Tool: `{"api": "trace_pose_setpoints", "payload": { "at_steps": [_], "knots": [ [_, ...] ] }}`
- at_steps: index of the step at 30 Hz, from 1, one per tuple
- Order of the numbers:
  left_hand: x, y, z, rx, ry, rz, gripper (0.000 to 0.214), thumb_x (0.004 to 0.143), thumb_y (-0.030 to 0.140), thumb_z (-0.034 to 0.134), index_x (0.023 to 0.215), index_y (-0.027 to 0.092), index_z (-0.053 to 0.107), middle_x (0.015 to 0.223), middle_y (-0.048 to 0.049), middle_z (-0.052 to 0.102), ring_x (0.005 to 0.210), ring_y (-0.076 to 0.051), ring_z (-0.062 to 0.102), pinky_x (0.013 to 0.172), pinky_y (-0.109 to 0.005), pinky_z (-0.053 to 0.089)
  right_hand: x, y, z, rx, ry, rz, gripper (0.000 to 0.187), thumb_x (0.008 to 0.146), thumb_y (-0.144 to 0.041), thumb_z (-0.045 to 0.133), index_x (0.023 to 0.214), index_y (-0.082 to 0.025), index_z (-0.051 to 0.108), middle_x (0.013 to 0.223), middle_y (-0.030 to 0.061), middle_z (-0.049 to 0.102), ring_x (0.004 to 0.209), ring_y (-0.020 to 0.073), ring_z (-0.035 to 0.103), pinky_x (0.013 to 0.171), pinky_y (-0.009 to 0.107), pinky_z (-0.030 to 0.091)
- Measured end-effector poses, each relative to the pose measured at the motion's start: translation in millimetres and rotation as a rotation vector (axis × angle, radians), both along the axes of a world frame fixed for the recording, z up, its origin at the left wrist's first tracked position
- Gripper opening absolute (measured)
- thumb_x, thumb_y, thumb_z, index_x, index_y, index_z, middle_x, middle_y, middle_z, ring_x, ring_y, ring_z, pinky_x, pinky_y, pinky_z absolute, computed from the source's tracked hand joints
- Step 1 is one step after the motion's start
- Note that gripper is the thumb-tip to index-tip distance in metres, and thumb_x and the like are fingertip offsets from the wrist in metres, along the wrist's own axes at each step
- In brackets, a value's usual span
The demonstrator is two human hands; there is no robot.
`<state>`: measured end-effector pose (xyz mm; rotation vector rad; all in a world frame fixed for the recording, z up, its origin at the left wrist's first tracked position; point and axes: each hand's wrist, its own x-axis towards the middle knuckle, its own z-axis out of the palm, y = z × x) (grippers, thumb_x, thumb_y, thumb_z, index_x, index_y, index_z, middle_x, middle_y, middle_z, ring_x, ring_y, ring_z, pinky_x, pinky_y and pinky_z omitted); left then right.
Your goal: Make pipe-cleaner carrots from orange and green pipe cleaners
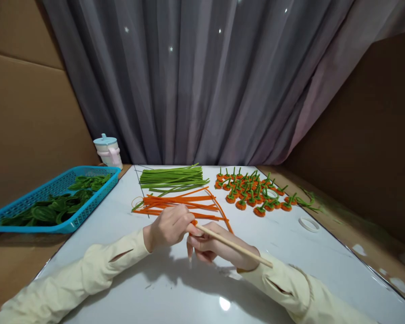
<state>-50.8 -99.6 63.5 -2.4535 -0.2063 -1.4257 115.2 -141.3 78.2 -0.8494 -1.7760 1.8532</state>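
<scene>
My left hand [170, 226] is closed, its fingertips pinched at a small bit of orange pipe cleaner [194, 222] at the far end of a wooden stick [236, 246]. Shut around that same end is my right hand [218, 247], while the stick slants back over its wrist to the sleeve. Most of the held orange piece is hidden by the fingers. Just beyond the hands lie loose orange pipe cleaners [178, 201], with a bundle of green pipe cleaners [172, 177] behind them. To their right stand several small orange pumpkin shapes with green stems [241, 204].
A blue basket [74, 221] of green leaf shapes [50, 209] sits at the left, with a lidded cup [108, 153] behind. White tape rings [308, 224] lie on the right of the white table [121, 288]. Cardboard walls [23, 112] flank both sides; a grey curtain [185, 90] hangs behind.
</scene>
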Motion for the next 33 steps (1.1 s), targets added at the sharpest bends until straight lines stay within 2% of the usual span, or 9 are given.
{"api": "trace_pose_setpoints", "payload": {
  "at_steps": [4, 8, 11, 15, 19, 22, 24, 27, 33],
  "knots": [
    [0, -2, -0.9, -0.025, 0.000, 0.024, 0.017, 0.093, 0.019, 0.036, 0.086, 0.013, 0.050, 0.057, -0.0030, 0.051, 0.055, -0.014, 0.046, 0.048, -0.024, 0.038, 1, -1, 0.9, 0.000, 0.009, -0.013, 0.023, 0.083, -0.027, 0.049, 0.065, -0.014, 0.050, 0.046, -0.0046, 0.043, 0.041, 0.0053, 0.035, 0.044, 0.017, 0.027],
    [1, -3, -2.0, -0.053, -0.029, 0.096, 0.013, 0.092, 0.018, 0.040, 0.087, 0.012, 0.050, 0.060, -0.0026, 0.052, 0.055, -0.013, 0.047, 0.049, -0.023, 0.040, -1, -3, 1.0, 0.024, -0.011, -0.065, 0.027, 0.089, -0.033, 0.041, 0.072, -0.013, 0.049, 0.046, -0.0046, 0.040, 0.042, 0.0064, 0.033, 0.043, 0.018, 0.025],
    [3, -3, 2.8, -0.106, -0.050, 0.149, 0.013, 0.092, 0.017, 0.040, 0.085, 0.014, 0.050, 0.063, -0.0017, 0.054, 0.057, -0.011, 0.049, 0.054, -0.022, 0.042, -2, -6, 3.5, 0.154, -0.094, -0.102, 0.033, 0.095, -0.036, 0.030, 0.079, -0.014, 0.048, 0.049, -0.0042, 0.042, 0.044, 0.0077, 0.034, 0.046, 0.019, 0.029],
    [6, -5, 12.3, -0.159, -0.039, 0.184, 0.017, 0.092, 0.016, 0.041, 0.077, 0.015, 0.050, 0.061, 0.0004, 0.053, 0.056, -0.010, 0.047, 0.055, -0.021, 0.040, 4, -15, 9.5, 0.668, -0.436, -0.189, 0.023, 0.094, -0.020, 0.030, 0.081, -0.015, 0.048, 0.060, -0.0007, 0.050, 0.053, 0.0108, 0.042, 0.053, 0.022, 0.031],
    [8, -6, 14.9, -0.182, 0.032, 0.224, 0.028, 0.093, 0.017, 0.039, 0.067, 0.015, 0.047, 0.056, 0.0011, 0.047, 0.052, -0.010, 0.042, 0.052, -0.023, 0.036, 10, -24, 14.2, 1.287, -0.807, -0.263, 0.018, 0.081, -0.003, 0.038, 0.078, -0.014, 0.051, 0.063, 0.0030, 0.052, 0.055, 0.0154, 0.042, 0.052, 0.028, 0.025],
    [9, -7, 14.0, -0.204, 0.092, 0.219, 0.031, 0.094, 0.017, 0.037, 0.065, 0.015, 0.048, 0.056, 0.0009, 0.047, 0.053, -0.010, 0.043, 0.052, -0.023, 0.036, 12, -24, 18.8, 1.660, -0.825, -0.410, 0.024, 0.080, 0.000, 0.035, 0.074, -0.013, 0.054, 0.064, 0.0057, 0.050, 0.060, 0.0187, 0.042, 0.055, 0.030, 0.025],
    [9, -8, 14.3, -0.234, 0.115, 0.202, 0.030, 0.094, 0.017, 0.036, 0.067, 0.014, 0.050, 0.058, 0.0001, 0.050, 0.054, -0.011, 0.046, 0.054, -0.023, 0.038, 15, -20, 22.5, 1.785, -0.807, -0.493, 0.028, 0.083, -0.001, 0.032, 0.071, -0.013, 0.054, 0.066, 0.0072, 0.050, 0.063, 0.0197, 0.041, 0.057, 0.030, 0.026],
    [9, -9, 16.3, -0.314, 0.116, 0.178, 0.033, 0.095, 0.018, 0.034, 0.066, 0.013, 0.049, 0.057, 0.0004, 0.050, 0.052, -0.010, 0.046, 0.052, -0.022, 0.037, 19, -11, 26.0, 1.763, -0.794, -0.496, 0.028, 0.081, 0.002, 0.031, 0.074, -0.013, 0.053, 0.072, 0.0077, 0.052, 0.067, 0.0190, 0.043, 0.060, 0.029, 0.028],
    [10, -13, 21.0, -0.415, 0.041, 0.082, 0.035, 0.094, 0.018, 0.034, 0.061, 0.014, 0.045, 0.053, 0.0030, 0.043, 0.048, -0.007, 0.040, 0.049, -0.020, 0.033, 29, -2, 24.6, 1.406, -0.747, -0.435, 0.025, 0.071, 0.005, 0.034, 0.072, -0.018, 0.045, 0.058, -0.0020, 0.044, 0.049, 0.0121, 0.038, 0.049, 0.024, 0.020]
  ]
}}
